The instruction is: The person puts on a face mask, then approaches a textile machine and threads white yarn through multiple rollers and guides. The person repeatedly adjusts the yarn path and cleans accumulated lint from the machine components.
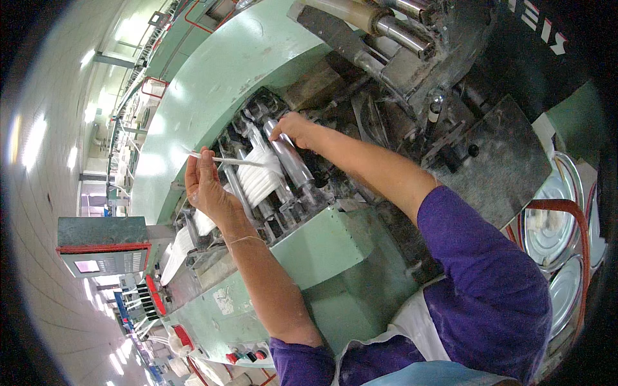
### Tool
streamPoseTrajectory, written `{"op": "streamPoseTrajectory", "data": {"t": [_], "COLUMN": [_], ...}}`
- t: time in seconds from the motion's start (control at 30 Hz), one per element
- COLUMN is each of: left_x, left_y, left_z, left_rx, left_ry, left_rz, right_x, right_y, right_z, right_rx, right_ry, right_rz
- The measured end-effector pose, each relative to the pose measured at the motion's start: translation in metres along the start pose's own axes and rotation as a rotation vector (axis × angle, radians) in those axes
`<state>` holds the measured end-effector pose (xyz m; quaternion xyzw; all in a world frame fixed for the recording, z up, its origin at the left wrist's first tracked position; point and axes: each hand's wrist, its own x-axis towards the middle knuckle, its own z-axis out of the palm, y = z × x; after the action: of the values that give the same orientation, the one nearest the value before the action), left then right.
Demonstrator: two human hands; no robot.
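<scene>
My left hand [211, 192] is raised over the machine's rollers, thumb and fingers pinched on the end of a white fibre sliver [235, 163]. That sliver stretches to the right, toward a band of several white slivers [259, 183] lying side by side across the rollers. Farther right, my right hand [297, 132] has its fingers curled at the upper end of a shiny metal roller [293, 164]. The roller lies beside the sliver band; part of my right hand's grip is hidden.
A pale green machine cover [212, 71] curves around the open roller section. Rollers on a raised arm [402, 35] hang above. A control box [103, 248] stands at left, push buttons [248, 355] sit low on the front, and round metal cans [547, 219] stand at right.
</scene>
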<state>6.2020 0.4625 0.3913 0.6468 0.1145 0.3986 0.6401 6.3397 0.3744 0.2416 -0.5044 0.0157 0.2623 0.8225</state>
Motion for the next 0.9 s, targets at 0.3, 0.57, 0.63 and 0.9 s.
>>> {"op": "streamPoseTrajectory", "data": {"t": [0.3, 0.57, 0.63, 0.9], "left_x": [0.001, 0.000, -0.001, -0.004], "left_y": [-0.001, 0.000, 0.000, 0.003], "left_z": [-0.003, -0.001, 0.000, 0.004], "left_rx": [-0.065, -0.039, -0.038, -0.024], "left_ry": [-0.029, -0.038, -0.042, -0.030], "left_rz": [-0.004, -0.004, -0.004, -0.005], "right_x": [-0.001, -0.005, -0.004, -0.013], "right_y": [-0.010, -0.014, -0.013, -0.025], "right_z": [-0.014, -0.004, -0.002, -0.001], "right_rx": [-0.188, -0.175, -0.208, -0.287], "right_ry": [-0.155, -0.087, -0.056, -0.149], "right_rz": [0.106, 0.076, 0.098, 0.077]}}
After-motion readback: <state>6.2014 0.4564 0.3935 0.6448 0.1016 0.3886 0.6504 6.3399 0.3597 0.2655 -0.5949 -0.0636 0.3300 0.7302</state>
